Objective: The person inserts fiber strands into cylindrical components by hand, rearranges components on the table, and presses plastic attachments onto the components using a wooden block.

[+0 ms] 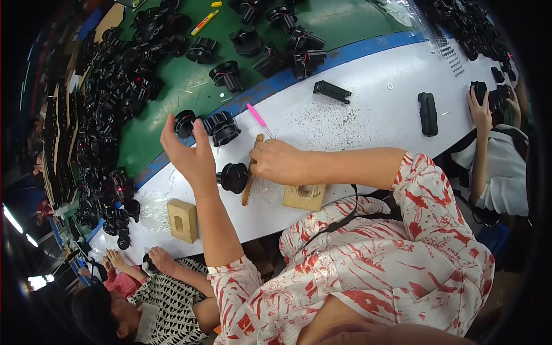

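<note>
My left hand [191,150] is raised over the table's blue edge, thumb and fingers spread on either side of a round black part [185,123]. A second black ribbed part [223,127] stands just right of it. My right hand [273,161] is closed around the middle of a thin wooden stick [246,192], whose two ends show above and below the fingers. Close beside the stick lies another black round part [234,177]. A pink-handled tool [256,115] lies beyond my right hand, its thin shaft pointing towards it.
Two wooden blocks with slots [182,221] [311,197] sit near the front edge. A black bracket [332,92], scattered specks and a black case [428,114] lie on the white table [374,69]. Many black parts cover the green surface [172,98]. Co-workers sit on both sides.
</note>
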A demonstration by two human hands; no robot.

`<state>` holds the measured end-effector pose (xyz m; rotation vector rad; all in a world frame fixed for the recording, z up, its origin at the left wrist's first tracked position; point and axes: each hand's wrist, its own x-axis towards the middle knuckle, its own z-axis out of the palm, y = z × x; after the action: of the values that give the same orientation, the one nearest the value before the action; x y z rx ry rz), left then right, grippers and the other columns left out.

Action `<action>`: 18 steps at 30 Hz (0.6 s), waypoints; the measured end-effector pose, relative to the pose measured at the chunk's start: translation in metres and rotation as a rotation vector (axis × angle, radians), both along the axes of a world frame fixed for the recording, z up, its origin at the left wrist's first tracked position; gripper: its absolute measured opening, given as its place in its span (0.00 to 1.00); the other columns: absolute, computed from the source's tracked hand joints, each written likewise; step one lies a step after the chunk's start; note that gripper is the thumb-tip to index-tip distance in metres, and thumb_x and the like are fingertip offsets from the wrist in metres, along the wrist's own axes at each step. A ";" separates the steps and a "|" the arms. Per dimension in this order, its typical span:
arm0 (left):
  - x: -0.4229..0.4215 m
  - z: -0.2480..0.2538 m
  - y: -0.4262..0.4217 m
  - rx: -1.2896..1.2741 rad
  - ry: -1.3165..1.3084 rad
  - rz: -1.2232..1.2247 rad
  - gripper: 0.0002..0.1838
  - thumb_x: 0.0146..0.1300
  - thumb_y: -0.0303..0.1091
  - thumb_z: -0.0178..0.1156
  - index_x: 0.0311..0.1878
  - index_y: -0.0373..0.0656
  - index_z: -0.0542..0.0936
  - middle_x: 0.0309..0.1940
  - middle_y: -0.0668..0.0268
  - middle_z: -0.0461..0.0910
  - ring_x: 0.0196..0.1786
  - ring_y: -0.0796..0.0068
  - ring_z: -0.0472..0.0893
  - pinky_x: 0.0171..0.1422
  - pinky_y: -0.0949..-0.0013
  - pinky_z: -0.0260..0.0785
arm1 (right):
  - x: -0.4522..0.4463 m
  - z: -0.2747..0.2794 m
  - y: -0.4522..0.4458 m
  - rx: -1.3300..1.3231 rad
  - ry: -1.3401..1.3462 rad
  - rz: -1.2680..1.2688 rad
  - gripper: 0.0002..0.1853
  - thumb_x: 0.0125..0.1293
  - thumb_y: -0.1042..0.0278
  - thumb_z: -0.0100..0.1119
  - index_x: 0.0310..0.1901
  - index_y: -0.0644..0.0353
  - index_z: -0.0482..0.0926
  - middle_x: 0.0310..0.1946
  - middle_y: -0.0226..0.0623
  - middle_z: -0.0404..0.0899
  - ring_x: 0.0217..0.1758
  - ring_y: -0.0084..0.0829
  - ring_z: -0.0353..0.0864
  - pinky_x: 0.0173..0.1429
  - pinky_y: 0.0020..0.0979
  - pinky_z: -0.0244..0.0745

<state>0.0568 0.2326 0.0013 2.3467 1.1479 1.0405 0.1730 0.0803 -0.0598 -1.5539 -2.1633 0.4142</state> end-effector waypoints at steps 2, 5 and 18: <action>0.016 -0.001 0.018 -0.120 0.054 -0.108 0.31 0.69 0.43 0.68 0.67 0.31 0.74 0.60 0.49 0.78 0.61 0.54 0.79 0.68 0.56 0.70 | 0.004 0.000 -0.003 0.030 0.052 -0.016 0.06 0.58 0.71 0.60 0.32 0.61 0.84 0.38 0.39 0.80 0.46 0.40 0.82 0.50 0.39 0.79; 0.056 0.007 0.033 -0.236 0.210 -0.147 0.32 0.66 0.44 0.71 0.65 0.32 0.75 0.55 0.50 0.81 0.55 0.54 0.83 0.62 0.57 0.74 | 0.009 -0.002 -0.003 0.077 0.119 -0.057 0.06 0.58 0.70 0.60 0.33 0.61 0.84 0.38 0.39 0.80 0.46 0.40 0.82 0.50 0.39 0.79; 0.093 -0.025 0.049 -0.601 0.033 -0.558 0.45 0.51 0.19 0.77 0.74 0.37 0.67 0.59 0.59 0.80 0.53 0.71 0.84 0.57 0.68 0.78 | 0.054 -0.022 0.007 0.090 0.525 -0.150 0.04 0.62 0.68 0.65 0.36 0.56 0.80 0.35 0.37 0.78 0.45 0.43 0.82 0.50 0.43 0.78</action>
<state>0.1494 0.2819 -0.0242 2.0020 0.6222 0.3879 0.2267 0.0872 -0.0814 -1.3592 -1.6318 0.5900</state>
